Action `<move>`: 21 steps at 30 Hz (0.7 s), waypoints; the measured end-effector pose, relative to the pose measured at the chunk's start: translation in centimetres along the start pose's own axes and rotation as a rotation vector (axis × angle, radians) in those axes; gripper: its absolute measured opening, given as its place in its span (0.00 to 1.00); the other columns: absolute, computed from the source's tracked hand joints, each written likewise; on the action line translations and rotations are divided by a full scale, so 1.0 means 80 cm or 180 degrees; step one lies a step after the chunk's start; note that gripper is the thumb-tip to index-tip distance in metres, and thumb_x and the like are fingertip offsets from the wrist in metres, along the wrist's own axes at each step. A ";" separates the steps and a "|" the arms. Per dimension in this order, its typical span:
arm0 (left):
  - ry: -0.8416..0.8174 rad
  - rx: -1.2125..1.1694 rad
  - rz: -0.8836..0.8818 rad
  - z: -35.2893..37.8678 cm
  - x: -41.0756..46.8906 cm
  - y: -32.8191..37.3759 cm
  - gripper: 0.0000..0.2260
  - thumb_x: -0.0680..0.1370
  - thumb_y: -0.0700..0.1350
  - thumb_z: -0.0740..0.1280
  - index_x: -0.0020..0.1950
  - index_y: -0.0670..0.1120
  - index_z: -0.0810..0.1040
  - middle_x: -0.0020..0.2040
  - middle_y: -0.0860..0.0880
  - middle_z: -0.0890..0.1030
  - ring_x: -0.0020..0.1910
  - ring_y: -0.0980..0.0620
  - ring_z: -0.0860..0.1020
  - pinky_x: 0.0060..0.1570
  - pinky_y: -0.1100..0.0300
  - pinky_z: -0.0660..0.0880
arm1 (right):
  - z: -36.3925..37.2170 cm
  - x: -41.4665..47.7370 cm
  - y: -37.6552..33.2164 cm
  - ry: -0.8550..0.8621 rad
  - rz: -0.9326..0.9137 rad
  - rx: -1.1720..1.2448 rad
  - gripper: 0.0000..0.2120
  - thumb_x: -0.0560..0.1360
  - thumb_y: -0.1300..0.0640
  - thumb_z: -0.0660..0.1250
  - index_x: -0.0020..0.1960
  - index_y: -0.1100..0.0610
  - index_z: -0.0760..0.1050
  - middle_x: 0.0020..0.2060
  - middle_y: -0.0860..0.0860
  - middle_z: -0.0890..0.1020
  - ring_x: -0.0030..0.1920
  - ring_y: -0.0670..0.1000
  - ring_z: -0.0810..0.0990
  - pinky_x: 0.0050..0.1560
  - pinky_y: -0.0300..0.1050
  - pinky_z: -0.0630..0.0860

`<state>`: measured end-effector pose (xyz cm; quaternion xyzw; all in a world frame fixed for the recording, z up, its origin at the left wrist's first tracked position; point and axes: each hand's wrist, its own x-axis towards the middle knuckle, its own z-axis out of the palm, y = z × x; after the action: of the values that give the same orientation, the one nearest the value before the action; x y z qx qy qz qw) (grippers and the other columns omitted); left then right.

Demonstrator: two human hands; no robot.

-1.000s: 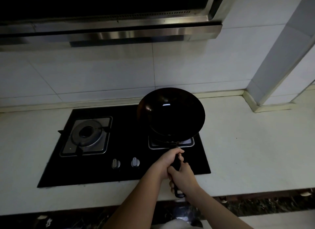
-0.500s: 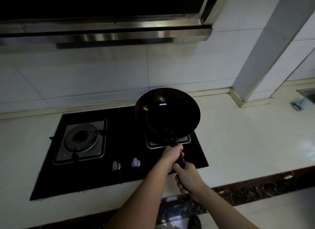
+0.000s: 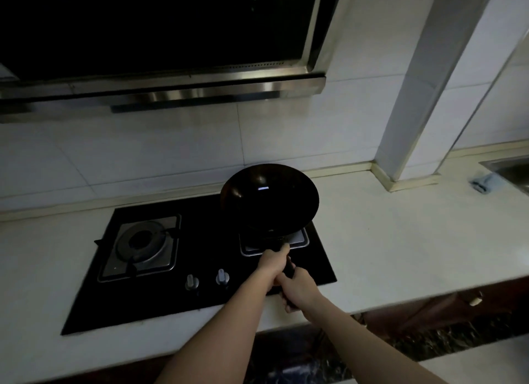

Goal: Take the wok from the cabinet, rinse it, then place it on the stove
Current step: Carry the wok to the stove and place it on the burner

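Observation:
A black round wok (image 3: 270, 199) sits over the right burner (image 3: 300, 239) of the black glass stove (image 3: 200, 297). Its dark handle points toward me. My left hand (image 3: 273, 265) grips the handle close to the bowl. My right hand (image 3: 299, 290) grips the handle's end just behind it. The two hands touch. Most of the right burner is hidden under the wok.
The left burner (image 3: 143, 242) stands bare, and two knobs (image 3: 207, 279) sit at the stove's front. A steel range hood (image 3: 171, 91) hangs above. White counter (image 3: 400, 255) runs right to a wall pillar (image 3: 423, 97), a blue cloth (image 3: 485, 183) and a sink edge (image 3: 506, 166).
The wok stays over the right burner with both hands still on its handle. My view has shifted, showing more of the counter, the cloth and the sink at the right.

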<state>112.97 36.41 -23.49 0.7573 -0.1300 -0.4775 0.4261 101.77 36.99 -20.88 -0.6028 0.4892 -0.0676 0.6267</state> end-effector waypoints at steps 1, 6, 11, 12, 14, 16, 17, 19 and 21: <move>0.0012 0.0112 0.0016 -0.002 0.000 -0.004 0.28 0.75 0.63 0.63 0.57 0.40 0.81 0.51 0.44 0.85 0.51 0.45 0.83 0.59 0.48 0.79 | -0.002 -0.003 0.001 -0.0001 -0.0064 -0.0121 0.11 0.81 0.54 0.62 0.51 0.63 0.71 0.29 0.56 0.79 0.22 0.49 0.75 0.23 0.42 0.72; 0.0252 0.0583 0.0346 -0.007 -0.049 -0.005 0.22 0.83 0.57 0.58 0.48 0.41 0.80 0.42 0.46 0.81 0.44 0.48 0.80 0.46 0.56 0.75 | -0.010 -0.015 0.014 0.0088 -0.0420 -0.0779 0.19 0.84 0.45 0.56 0.54 0.63 0.70 0.41 0.60 0.82 0.28 0.52 0.79 0.26 0.44 0.76; 0.0328 0.0690 0.0292 -0.009 -0.086 -0.023 0.19 0.85 0.53 0.55 0.44 0.44 0.78 0.41 0.43 0.81 0.41 0.45 0.81 0.44 0.51 0.81 | -0.023 -0.015 0.024 0.0167 -0.0631 -0.1166 0.22 0.84 0.43 0.53 0.52 0.62 0.73 0.43 0.59 0.83 0.31 0.52 0.81 0.23 0.39 0.71; 0.0315 0.0722 0.0255 -0.010 -0.092 -0.025 0.18 0.85 0.51 0.55 0.47 0.43 0.78 0.43 0.43 0.81 0.39 0.47 0.82 0.43 0.53 0.81 | -0.025 -0.016 0.025 0.0153 -0.0638 -0.1157 0.22 0.84 0.43 0.53 0.52 0.62 0.74 0.42 0.59 0.83 0.32 0.53 0.82 0.24 0.40 0.72; 0.0304 0.0932 0.0220 -0.013 -0.100 -0.028 0.17 0.86 0.49 0.55 0.51 0.42 0.79 0.44 0.45 0.82 0.37 0.51 0.81 0.38 0.56 0.79 | -0.027 -0.020 0.029 0.0102 -0.0652 -0.1192 0.22 0.84 0.43 0.53 0.50 0.61 0.74 0.42 0.59 0.82 0.33 0.56 0.82 0.27 0.44 0.76; 0.0312 0.1245 0.0327 -0.017 -0.102 -0.029 0.15 0.85 0.49 0.57 0.52 0.43 0.80 0.44 0.46 0.83 0.36 0.51 0.81 0.37 0.57 0.78 | -0.036 -0.023 0.035 0.0058 -0.0730 -0.1514 0.23 0.83 0.42 0.52 0.51 0.60 0.76 0.44 0.60 0.83 0.40 0.60 0.83 0.37 0.50 0.80; 0.0345 0.1400 0.0421 -0.022 -0.103 -0.028 0.14 0.85 0.49 0.58 0.50 0.44 0.81 0.43 0.47 0.84 0.37 0.52 0.81 0.39 0.56 0.79 | -0.044 -0.022 0.035 0.0041 -0.0792 -0.1801 0.24 0.83 0.42 0.52 0.52 0.60 0.78 0.46 0.60 0.84 0.45 0.62 0.83 0.42 0.51 0.79; 0.0464 0.1711 0.0599 -0.038 -0.110 -0.020 0.13 0.83 0.50 0.61 0.46 0.47 0.82 0.41 0.51 0.85 0.38 0.52 0.82 0.49 0.54 0.81 | -0.064 -0.022 0.025 0.0203 -0.0931 -0.2357 0.24 0.82 0.40 0.53 0.48 0.57 0.78 0.48 0.59 0.84 0.51 0.62 0.83 0.47 0.50 0.77; 0.0569 0.2063 0.0739 -0.062 -0.119 -0.003 0.13 0.82 0.51 0.62 0.46 0.47 0.83 0.43 0.50 0.85 0.42 0.51 0.83 0.53 0.50 0.81 | -0.085 -0.029 -0.004 0.0511 -0.1135 -0.2460 0.20 0.81 0.41 0.55 0.43 0.53 0.74 0.49 0.60 0.84 0.52 0.62 0.83 0.49 0.51 0.76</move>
<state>112.19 44.91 -16.92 0.8721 -0.3222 -0.2916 0.2248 96.02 33.76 -18.01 -0.8611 0.4139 -0.0334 0.2932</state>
